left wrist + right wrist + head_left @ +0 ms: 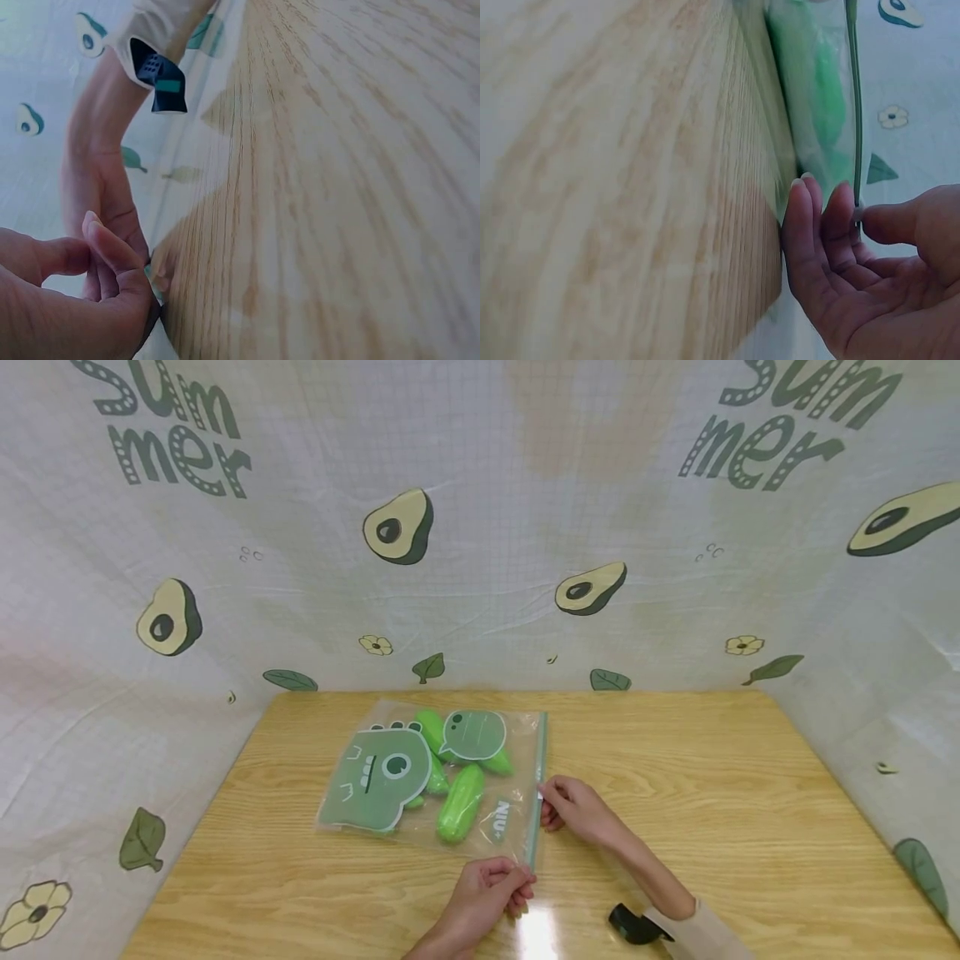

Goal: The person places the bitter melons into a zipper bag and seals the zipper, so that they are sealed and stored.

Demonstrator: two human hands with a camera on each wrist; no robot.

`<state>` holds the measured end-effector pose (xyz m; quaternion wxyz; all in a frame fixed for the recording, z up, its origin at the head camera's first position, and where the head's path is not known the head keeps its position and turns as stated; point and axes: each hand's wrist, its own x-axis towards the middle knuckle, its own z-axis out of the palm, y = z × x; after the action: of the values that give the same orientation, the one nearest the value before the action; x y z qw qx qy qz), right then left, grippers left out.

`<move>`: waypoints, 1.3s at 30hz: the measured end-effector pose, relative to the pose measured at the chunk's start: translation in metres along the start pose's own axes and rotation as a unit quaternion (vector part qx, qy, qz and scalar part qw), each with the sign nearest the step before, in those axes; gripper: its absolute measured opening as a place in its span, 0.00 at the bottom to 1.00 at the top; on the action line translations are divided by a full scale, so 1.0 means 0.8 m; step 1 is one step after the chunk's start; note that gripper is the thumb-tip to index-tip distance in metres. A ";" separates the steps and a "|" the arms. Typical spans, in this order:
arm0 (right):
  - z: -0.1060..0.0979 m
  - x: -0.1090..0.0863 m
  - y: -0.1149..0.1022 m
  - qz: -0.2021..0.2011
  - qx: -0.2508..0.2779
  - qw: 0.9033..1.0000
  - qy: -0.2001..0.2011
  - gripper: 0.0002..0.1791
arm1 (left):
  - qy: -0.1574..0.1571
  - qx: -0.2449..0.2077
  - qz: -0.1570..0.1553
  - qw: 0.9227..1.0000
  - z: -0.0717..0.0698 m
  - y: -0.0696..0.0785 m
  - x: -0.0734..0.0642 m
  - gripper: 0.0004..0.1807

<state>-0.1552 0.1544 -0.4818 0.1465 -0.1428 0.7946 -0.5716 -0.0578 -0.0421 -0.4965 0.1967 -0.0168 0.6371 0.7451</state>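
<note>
A clear zip bag [517, 747] printed with a green monster lies flat on the table, its green zip strip [543, 743] along the right side. Several bright green, long rounded pieces [461, 803] show through it; their exact kind is unclear. My left hand [486, 893] pinches the near corner at the strip's end between thumb and fingers. Farther along the strip, my right hand [581, 810] pinches the small pale slider [858, 214], thumb on one side and fingertips on the other. In the left wrist view, my left fingers [112, 259] hide most of the corner.
The wooden table [675, 735] extends to both sides of the bag. A cloth with avocado prints [401, 527] hangs behind and at the sides. A black strap [633, 925] sits at my right sleeve [697, 935].
</note>
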 end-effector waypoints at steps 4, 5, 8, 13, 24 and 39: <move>-0.002 0.004 0.000 -0.002 0.000 1.000 0.002 0.17 | 0.001 0.001 -0.002 1.000 0.001 0.001 0.000 0.13; -0.003 0.005 0.000 -0.002 0.001 1.000 0.003 0.17 | 0.001 0.000 -0.002 1.000 0.001 0.000 0.000 0.13; -0.003 0.007 -0.001 -0.004 0.006 1.000 0.007 0.17 | 0.000 -0.006 0.000 1.000 0.001 0.000 0.000 0.13; -0.005 0.011 0.000 -0.005 0.013 1.000 0.011 0.17 | -0.003 -0.013 0.004 1.000 0.001 0.000 0.000 0.14; -0.010 0.023 0.001 0.004 0.004 1.000 0.028 0.17 | -0.004 -0.008 0.005 1.000 0.001 0.000 0.001 0.13; -0.018 0.037 0.002 -0.002 0.012 0.999 0.036 0.16 | -0.007 -0.012 0.013 1.000 0.000 -0.003 0.003 0.15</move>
<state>-0.1884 0.1555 -0.4814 0.1183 -0.1217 0.7924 -0.5859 -0.0591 -0.0409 -0.4991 0.1916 -0.0056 0.6269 0.7552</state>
